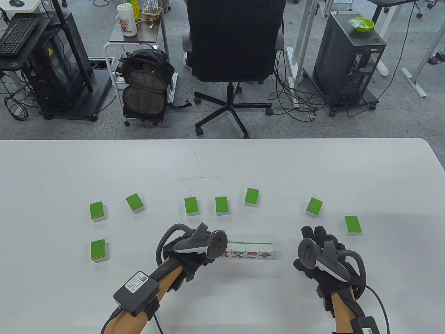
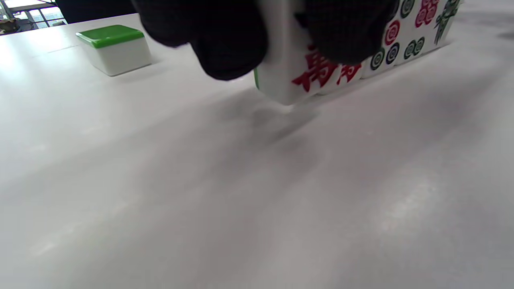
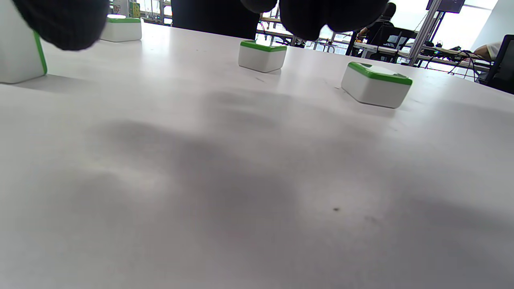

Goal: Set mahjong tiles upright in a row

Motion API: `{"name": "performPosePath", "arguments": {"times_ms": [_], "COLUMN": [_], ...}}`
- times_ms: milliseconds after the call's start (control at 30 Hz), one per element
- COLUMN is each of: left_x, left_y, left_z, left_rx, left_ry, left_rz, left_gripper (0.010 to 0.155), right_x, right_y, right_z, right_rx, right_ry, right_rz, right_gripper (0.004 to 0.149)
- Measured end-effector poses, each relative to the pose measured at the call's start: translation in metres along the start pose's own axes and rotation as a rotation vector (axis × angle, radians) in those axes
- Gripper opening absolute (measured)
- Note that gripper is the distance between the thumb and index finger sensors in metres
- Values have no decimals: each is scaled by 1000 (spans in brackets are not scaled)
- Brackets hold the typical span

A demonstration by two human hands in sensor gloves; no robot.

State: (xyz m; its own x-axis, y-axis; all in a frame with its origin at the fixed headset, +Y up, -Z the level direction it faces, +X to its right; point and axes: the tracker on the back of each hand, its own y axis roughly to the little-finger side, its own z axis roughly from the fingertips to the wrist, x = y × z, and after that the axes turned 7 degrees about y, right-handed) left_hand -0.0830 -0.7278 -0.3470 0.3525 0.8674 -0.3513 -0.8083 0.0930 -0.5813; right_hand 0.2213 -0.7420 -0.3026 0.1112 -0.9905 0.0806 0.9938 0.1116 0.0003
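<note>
Presently the left hand point(image 1: 194, 248) pinches a red-character tile point(image 2: 299, 74) between gloved fingertips point(image 2: 229, 48) at the 9 o'clock end of the upright row point(image 1: 252, 251), the tile tilted with one bottom corner just off the white table point(image 1: 222, 163). The right hand point(image 1: 321, 259) sits apart at the row's 3 o'clock side, fingers loosely spread and holding nothing. Eight green-backed tiles lie face down in an arc from 9 to 3 o'clock beyond the row, among them one point(image 1: 221, 205) at 12 o'clock and one point(image 1: 353, 225) beside the right hand.
</note>
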Motion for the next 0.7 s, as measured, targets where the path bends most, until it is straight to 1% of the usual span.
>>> {"name": "performPosePath", "arguments": {"times_ms": [567,633,700], "left_x": [-6,-6,-4], "left_y": [4,4,4], "left_z": [-13,-13,-9], "left_rx": [23,21,6], "left_ry": [9,22,62], "left_rz": [20,14,25], "left_gripper": [78,79,83], "right_x": [1,1,1], "right_y": [-1,-1,-1], "right_z": [0,0,0], "right_rx": [-3,-1,0], "right_ry": [-12,-13,-14], "right_rz": [8,9,8], "right_gripper": [96,96,96]}}
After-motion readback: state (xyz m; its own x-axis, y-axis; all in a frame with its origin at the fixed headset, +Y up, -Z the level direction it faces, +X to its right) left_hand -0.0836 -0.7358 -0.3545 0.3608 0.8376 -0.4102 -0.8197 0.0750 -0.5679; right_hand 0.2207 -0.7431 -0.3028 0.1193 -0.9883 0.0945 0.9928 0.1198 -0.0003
